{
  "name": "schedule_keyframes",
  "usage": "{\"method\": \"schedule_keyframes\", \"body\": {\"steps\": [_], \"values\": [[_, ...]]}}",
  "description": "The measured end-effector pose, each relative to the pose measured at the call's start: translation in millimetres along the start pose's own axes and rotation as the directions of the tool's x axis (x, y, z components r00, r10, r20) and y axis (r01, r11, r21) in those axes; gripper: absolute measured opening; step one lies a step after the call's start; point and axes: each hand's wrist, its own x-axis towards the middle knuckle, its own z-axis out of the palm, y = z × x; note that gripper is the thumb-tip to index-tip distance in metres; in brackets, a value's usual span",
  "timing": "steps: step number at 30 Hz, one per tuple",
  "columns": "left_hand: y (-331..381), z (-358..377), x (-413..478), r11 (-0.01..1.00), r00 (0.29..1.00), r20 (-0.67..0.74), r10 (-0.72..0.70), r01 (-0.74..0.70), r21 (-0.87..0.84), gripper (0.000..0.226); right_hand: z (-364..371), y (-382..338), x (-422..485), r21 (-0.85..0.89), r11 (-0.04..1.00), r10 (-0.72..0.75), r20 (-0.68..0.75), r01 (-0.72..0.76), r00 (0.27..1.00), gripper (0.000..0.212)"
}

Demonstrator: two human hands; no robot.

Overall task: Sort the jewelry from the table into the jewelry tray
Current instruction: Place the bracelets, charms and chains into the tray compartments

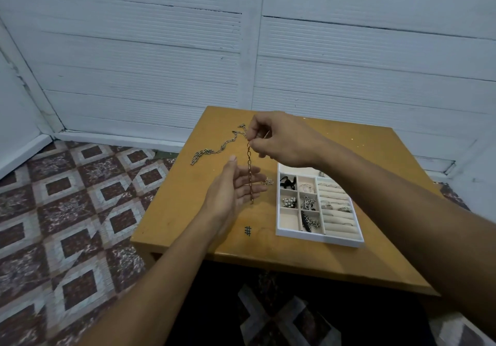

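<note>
My right hand (279,139) pinches the top end of a gold link chain (250,169), which hangs straight down above the wooden table (182,206). Below it my left hand (236,187) lies palm up with straight fingers, the chain's lower end dangling in front of the palm. A long silver chain (214,148) lies spread on the table's far left part. A small silver piece (267,182) lies by my left fingertips. The white jewelry tray (319,238) sits on the right, with rings on its rolls and several pieces in its small compartments.
A hash mark (248,230) is drawn on the table near the front edge. White slatted wall panels stand behind the table. Patterned floor tiles (67,211) lie to the left and below.
</note>
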Motion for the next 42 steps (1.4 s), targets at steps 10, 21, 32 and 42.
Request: {"method": "schedule_keyframes", "body": {"steps": [10,21,32,42], "values": [[-17.3,30.6,-6.5,0.984,0.988,0.088,-0.129,0.139,-0.114,0.059,-23.4,14.2,-8.3,0.008,0.998,0.061,-0.083,-0.06,0.995,0.006],[-14.0,53.7,-2.7,0.801,0.912,0.177,-0.37,0.41,-0.436,0.059,-28.5,44.9,-36.6,0.004,0.996,0.087,-0.177,-0.088,0.98,0.008],[-25.2,78.0,6.5,0.851,0.928,0.084,-0.364,0.368,-0.374,0.051,-3.1,86.3,-103.8,-0.164,0.974,0.157,0.009,-0.154,0.987,0.008],[-37.0,99.2,-5.2,0.907,0.922,0.11,-0.371,0.386,-0.167,0.05,6.8,101.6,-111.7,-0.151,0.968,0.199,-0.01,-0.198,0.98,0.017]]}}
